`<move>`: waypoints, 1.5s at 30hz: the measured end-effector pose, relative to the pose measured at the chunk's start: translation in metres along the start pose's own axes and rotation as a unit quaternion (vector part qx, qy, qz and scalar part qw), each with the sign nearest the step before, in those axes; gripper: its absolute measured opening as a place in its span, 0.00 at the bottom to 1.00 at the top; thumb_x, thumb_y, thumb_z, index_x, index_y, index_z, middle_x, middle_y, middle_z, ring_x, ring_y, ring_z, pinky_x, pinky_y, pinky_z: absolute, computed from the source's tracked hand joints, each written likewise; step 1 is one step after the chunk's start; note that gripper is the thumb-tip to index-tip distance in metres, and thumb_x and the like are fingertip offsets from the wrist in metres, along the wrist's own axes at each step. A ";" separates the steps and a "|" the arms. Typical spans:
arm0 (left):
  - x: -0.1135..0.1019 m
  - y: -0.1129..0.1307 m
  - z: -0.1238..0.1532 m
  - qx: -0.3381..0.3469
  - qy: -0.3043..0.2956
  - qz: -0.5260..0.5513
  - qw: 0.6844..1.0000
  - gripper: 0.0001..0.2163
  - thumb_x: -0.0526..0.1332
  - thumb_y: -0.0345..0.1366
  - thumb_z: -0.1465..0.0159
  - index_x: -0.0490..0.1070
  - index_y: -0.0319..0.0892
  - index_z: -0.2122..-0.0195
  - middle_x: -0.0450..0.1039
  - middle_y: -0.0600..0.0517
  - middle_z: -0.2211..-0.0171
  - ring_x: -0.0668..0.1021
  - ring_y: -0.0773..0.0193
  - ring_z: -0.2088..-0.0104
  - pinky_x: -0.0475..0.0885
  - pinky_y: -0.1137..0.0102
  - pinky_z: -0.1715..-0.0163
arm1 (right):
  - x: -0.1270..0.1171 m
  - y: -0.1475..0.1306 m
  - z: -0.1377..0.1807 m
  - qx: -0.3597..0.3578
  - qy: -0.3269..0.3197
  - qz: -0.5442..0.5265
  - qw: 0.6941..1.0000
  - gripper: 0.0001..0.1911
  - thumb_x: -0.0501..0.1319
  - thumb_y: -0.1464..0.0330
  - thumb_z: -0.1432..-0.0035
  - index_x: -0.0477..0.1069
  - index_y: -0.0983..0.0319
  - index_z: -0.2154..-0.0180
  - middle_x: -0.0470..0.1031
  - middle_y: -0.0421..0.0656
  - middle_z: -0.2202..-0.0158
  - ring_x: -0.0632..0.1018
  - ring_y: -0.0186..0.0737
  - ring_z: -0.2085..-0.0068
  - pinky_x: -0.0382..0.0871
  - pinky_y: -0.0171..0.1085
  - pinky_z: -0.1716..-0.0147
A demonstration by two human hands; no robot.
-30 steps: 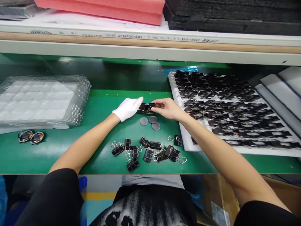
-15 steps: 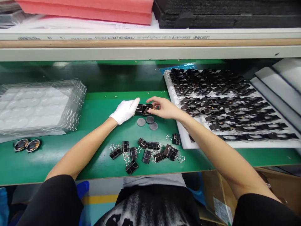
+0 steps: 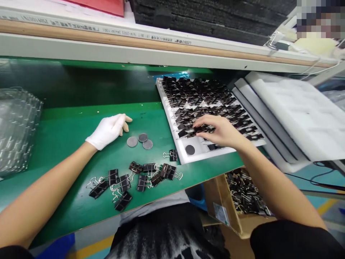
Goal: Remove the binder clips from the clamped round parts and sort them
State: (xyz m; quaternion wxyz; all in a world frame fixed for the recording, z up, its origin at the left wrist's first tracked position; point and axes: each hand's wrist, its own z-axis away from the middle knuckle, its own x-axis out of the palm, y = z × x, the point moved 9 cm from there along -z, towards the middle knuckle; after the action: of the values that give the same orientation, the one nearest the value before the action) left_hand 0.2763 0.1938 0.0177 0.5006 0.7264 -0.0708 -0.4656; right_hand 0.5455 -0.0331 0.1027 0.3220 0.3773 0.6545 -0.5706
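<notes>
My left hand (image 3: 109,130), in a white glove with uncovered fingertips, hovers above the green bench, its fingers loosely apart and holding nothing. Just right of it lie several dark round discs (image 3: 132,141). My right hand (image 3: 219,131) is bare and reaches over the white foam tray (image 3: 176,153). Its thumb and fingers are around a black binder clip (image 3: 201,129) among the rows there; the contact is partly hidden. A dark disc (image 3: 190,150) rests in the tray's near left corner. Loose black binder clips (image 3: 124,182) are scattered along the bench's front.
Clear plastic trays (image 3: 18,129) are stacked at the left. White foam sheets (image 3: 304,111) lean right of the tray. Below the bench edge is a cardboard box (image 3: 223,201) full of binder clips. A shelf (image 3: 107,46) crosses above the bench.
My right hand has moved right with binder clips, from beside my left hand to over the foam tray. My left hand has let go. The view has turned right.
</notes>
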 end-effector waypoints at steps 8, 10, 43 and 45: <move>-0.001 0.001 -0.001 -0.007 0.006 -0.016 1.000 0.27 0.45 0.58 0.26 0.78 0.46 0.54 0.80 0.50 0.69 0.76 0.59 0.73 0.74 0.62 0.62 | 0.014 0.022 0.012 0.011 0.000 0.145 0.989 0.11 0.61 0.64 0.32 0.78 0.54 0.51 0.84 0.46 0.52 0.82 0.51 0.51 0.56 0.52 0.48; -0.001 -0.001 -0.001 -0.008 0.004 -0.017 1.000 0.27 0.45 0.58 0.26 0.78 0.47 0.54 0.80 0.49 0.68 0.76 0.59 0.72 0.74 0.62 0.61 | 0.013 0.025 0.013 0.009 -0.004 0.158 0.987 0.11 0.61 0.64 0.32 0.78 0.54 0.51 0.84 0.46 0.51 0.82 0.51 0.50 0.55 0.51 0.50; -0.032 -0.013 0.050 -0.013 0.106 -0.071 0.992 0.25 0.45 0.51 0.24 0.78 0.42 0.48 0.82 0.50 0.68 0.79 0.61 0.72 0.75 0.64 0.61 | 0.058 -0.018 0.048 -0.038 -0.077 0.144 0.986 0.06 0.60 0.61 0.33 0.75 0.50 0.61 0.79 0.49 0.62 0.81 0.56 0.61 0.73 0.52 0.64; -0.041 -0.014 0.085 -0.006 0.121 -0.169 0.978 0.24 0.48 0.49 0.26 0.79 0.42 0.47 0.84 0.48 0.66 0.83 0.58 0.67 0.76 0.63 0.57 | 0.053 -0.021 0.051 -0.057 -0.050 0.091 0.993 0.06 0.59 0.57 0.33 0.73 0.44 0.63 0.79 0.49 0.67 0.82 0.56 0.68 0.72 0.53 0.70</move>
State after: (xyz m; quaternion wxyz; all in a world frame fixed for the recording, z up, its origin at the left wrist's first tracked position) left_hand 0.1845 0.1681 0.0258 0.4241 0.7758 0.1171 -0.4523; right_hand 0.5000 -0.0779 0.0612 0.4258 0.3878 0.6320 -0.5186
